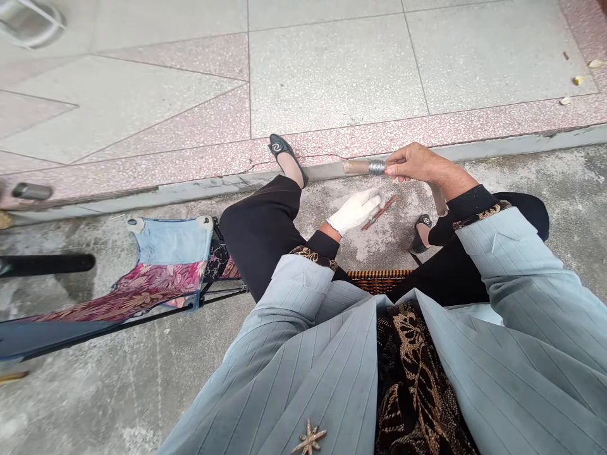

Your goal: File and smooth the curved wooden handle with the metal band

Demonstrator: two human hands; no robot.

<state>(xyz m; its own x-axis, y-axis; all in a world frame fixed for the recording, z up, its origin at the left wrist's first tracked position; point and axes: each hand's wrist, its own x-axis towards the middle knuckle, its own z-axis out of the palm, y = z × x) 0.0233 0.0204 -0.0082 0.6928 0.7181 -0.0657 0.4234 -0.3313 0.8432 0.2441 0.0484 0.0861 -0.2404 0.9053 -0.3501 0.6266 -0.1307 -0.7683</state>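
Observation:
My right hand (411, 163) is bare and closed on the end of a short brown rod (355, 167). Silvery wire (377, 167) is wound in a tight coil round that rod, right at my fingertips. Lower and to the left, my left hand (356, 212) wears a white knitted glove. Its fingers are curled against a thin reddish-brown tool (379, 213), which slants up to the right; its exact kind is too small to tell. The two hands are apart, both above the concrete between my feet. A tan piece (439, 199) shows partly behind my right forearm.
A raised step edge (327, 170) runs across, with terrazzo tiles (332, 69) beyond. To the left stands a folding lounge chair (161, 278) with denim and floral cloth. Further left lie a dark pole (47, 264) and a metal cylinder (32, 191). I sit on a woven seat (379, 278).

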